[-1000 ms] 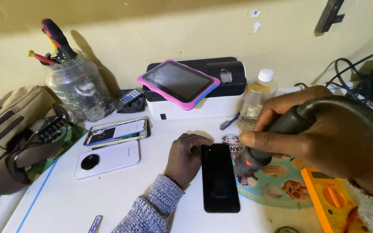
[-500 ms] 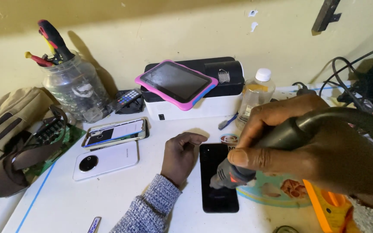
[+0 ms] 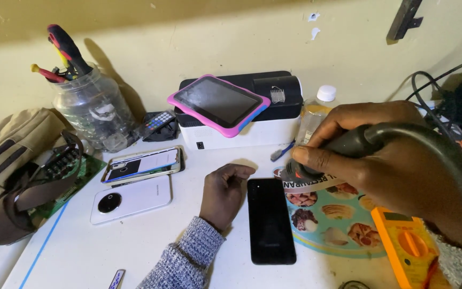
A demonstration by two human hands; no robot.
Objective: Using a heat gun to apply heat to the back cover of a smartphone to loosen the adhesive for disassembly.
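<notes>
A black phone (image 3: 270, 220) lies face up and dark on the white table (image 3: 135, 241). My left hand (image 3: 223, 192), in a grey knit sleeve, rests in a loose fist against the phone's left edge and holds nothing. My right hand (image 3: 397, 166) grips a black tool handle (image 3: 351, 142) with a thick black hose (image 3: 455, 160). The tool's nozzle (image 3: 297, 171) points down just beyond the phone's top right corner, above a round printed mat (image 3: 327, 225).
A pink-cased tablet (image 3: 217, 101) lies on a black-and-white box (image 3: 252, 131). A jar of hand tools (image 3: 89, 109), a white phone (image 3: 130, 199), another phone (image 3: 143, 163), a green circuit board (image 3: 81, 171) and a khaki bag (image 3: 12, 155) fill the left. At the right are a clear bottle (image 3: 316, 115) and an orange multimeter (image 3: 407, 249).
My right hand has lifted the tool's nozzle off the phone's upper part, up and to the right. My left hand and the phone have stayed put.
</notes>
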